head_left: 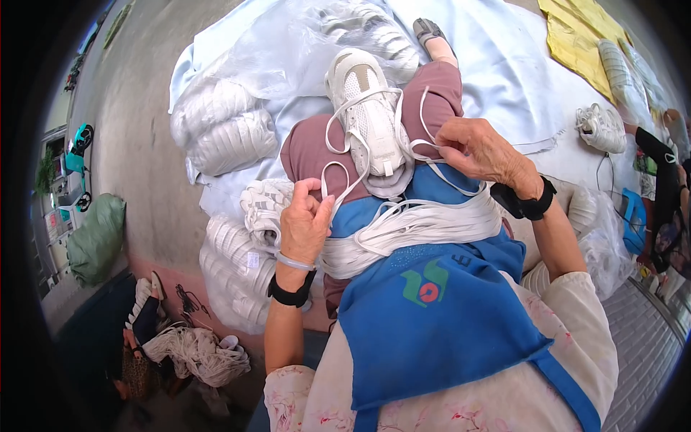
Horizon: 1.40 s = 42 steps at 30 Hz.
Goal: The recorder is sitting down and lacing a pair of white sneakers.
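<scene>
A white sneaker upper [373, 137] with a mesh toe and tongue rests between my knees, its toe pointing away from me. A white shoelace [350, 105] runs loosely through it, with loops on both sides. My left hand [306, 219] pinches the lace to the left of the shoe, thumb against fingers. On the other side, my right hand [481, 149] is closed on the lace too, with one end sticking up by the knee. Across my lap, over a blue apron [432, 317], lies a thick bundle of white laces [417, 230].
Plastic-wrapped stacks of white shoes [230, 129] sit on a pale blue sheet [504, 72] to the left. One white shoe [601, 128] lies at the right, near a yellow sack [583, 32]. At lower left, another person is beside a lace heap [205, 353]. More people sit far right.
</scene>
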### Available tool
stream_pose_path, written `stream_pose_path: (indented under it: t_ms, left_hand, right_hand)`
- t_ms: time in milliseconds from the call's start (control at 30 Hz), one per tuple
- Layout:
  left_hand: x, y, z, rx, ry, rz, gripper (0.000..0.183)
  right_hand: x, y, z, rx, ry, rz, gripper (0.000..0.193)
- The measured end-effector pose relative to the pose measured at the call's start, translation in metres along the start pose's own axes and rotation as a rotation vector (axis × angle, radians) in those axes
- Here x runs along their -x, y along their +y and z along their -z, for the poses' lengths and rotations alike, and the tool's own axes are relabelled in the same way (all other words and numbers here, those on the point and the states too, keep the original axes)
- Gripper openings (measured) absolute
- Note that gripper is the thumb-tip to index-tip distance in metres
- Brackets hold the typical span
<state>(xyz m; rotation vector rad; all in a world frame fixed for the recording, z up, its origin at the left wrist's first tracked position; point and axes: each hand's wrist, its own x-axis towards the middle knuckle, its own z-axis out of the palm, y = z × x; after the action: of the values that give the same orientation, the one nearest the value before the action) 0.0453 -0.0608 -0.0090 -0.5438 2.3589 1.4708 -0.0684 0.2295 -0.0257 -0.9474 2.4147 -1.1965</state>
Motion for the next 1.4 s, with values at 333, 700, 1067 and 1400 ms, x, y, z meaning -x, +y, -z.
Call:
stream_pose_path:
  t_ms: [333,700,1067,1400]
  left_hand:
    - [-0.001,-0.001,0.027,-0.105,0.269,-0.292,0.009]
    - [-0.023,0.040,0.003,0.026,0.362,-0.507,0.015]
    - [-0.055,0.030,-0.067,-0.978,-0.038,-0.816,0.059]
    - [-0.034,0.023,-0.059,-1.046,-0.033,-0.800,0.069]
  right_hand:
    - [0.005,0.017,-0.004,0.153,0.192,-0.340,0.030]
    - [-0.036,0.034,-0.026,0.251,0.365,-0.036,0.012]
    - [-0.014,-0.011,-0.040,0.197,0.120,-0.154,0.041]
    - [-0.015,-0.016,-0.067,0.267,0.069,-0.135,0.023]
